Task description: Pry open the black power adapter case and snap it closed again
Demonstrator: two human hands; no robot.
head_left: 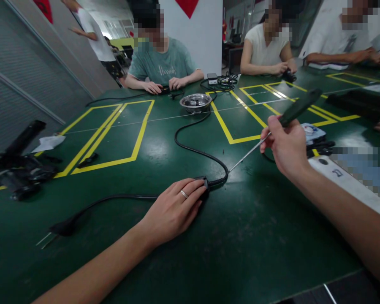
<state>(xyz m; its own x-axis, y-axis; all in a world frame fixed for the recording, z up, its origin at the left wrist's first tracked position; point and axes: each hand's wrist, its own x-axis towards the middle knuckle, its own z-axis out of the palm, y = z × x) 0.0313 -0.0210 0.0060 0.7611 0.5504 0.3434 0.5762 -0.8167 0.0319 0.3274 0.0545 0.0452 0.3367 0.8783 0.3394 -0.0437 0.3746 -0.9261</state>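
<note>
My left hand (177,207), with a ring on one finger, is closed over a black power adapter (204,180), which it mostly hides against the table. A black cord leaves each side of the adapter. On the left, the power cord (120,196) runs to a two-pin plug (63,227); on the right, the other cord (193,147) curves back towards a metal bowl (195,101). My right hand (286,141) grips a screwdriver (300,107) by its dark green handle. The long shaft slants down to the left, and its tip is at or close beside the bend in the cord.
Small dark parts lie in the bowl. A black tangle of parts (25,173) and a white scrap (49,143) sit at the left. To the right are a blue-and-white box (313,133) and a white phone-like device (348,177). Co-workers sit across the green table (256,249).
</note>
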